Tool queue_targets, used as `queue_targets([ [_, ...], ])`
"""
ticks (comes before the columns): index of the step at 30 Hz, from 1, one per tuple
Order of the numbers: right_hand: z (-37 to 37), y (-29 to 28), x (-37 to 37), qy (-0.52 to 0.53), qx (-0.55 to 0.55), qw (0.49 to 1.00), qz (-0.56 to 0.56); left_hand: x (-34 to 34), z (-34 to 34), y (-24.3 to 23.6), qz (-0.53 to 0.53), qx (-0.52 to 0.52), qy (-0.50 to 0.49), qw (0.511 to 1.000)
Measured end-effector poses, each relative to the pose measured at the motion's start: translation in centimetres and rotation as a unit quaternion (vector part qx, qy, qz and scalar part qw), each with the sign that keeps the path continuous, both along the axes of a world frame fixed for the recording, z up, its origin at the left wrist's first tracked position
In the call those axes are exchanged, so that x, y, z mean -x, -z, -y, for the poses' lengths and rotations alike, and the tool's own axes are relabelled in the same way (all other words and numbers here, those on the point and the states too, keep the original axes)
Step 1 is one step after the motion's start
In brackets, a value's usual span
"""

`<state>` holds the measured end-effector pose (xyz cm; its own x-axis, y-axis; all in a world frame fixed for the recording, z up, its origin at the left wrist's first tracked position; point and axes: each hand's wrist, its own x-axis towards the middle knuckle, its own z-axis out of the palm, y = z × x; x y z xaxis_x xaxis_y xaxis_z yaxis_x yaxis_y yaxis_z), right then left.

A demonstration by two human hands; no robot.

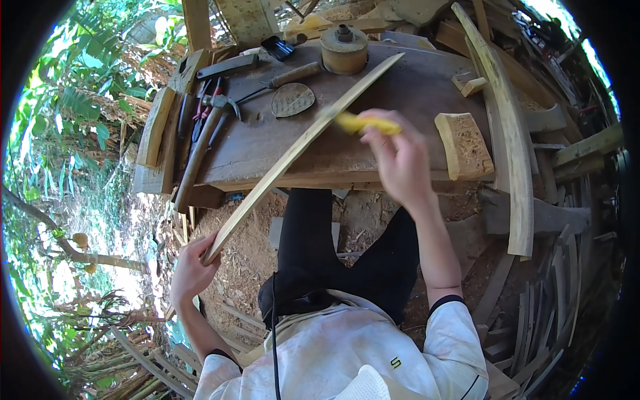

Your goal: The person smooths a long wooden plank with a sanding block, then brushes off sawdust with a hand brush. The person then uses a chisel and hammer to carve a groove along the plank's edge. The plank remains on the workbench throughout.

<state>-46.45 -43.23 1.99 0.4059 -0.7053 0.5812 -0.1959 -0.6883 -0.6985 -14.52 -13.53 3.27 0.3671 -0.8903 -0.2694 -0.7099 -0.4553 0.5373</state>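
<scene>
At lower left, the left hand (192,270) clenched the near end of a long curved wooden strip (300,147) slanting up across the table (413,87). Centre right, the right hand (399,160) gripped a yellow-handled tool (367,123) against it, apparently mid-shaving; another steady stroke seemed due.

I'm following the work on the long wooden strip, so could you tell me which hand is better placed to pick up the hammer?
Probably the left hand: the hammer lies at the bench's left end, and the right hand grips a yellow tool against the strip.
</scene>
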Motion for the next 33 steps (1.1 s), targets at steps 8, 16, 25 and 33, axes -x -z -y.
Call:
queue_targets([
  [8,0.9,0.2,0.7,-0.016,-0.095,0.995,0.01,3.2,4.6,-1.1,0.004,0.051,0.046,0.998],
  [16,-4.1,1.6,-1.4,-0.042,0.011,0.999,0.025,3.6,4.0,0.1,0.019,0.058,0.044,0.997],
  [25,-6.8,1.4,-3.1,-0.204,-0.037,0.978,0.034,3.8,5.3,0.3,0.024,0.074,0.072,0.994],
  [33,-4.1,2.6,-2.8,-0.028,0.056,0.997,0.038,0.6,-0.2,-1.2,0.051,-0.061,-0.041,0.996],
])
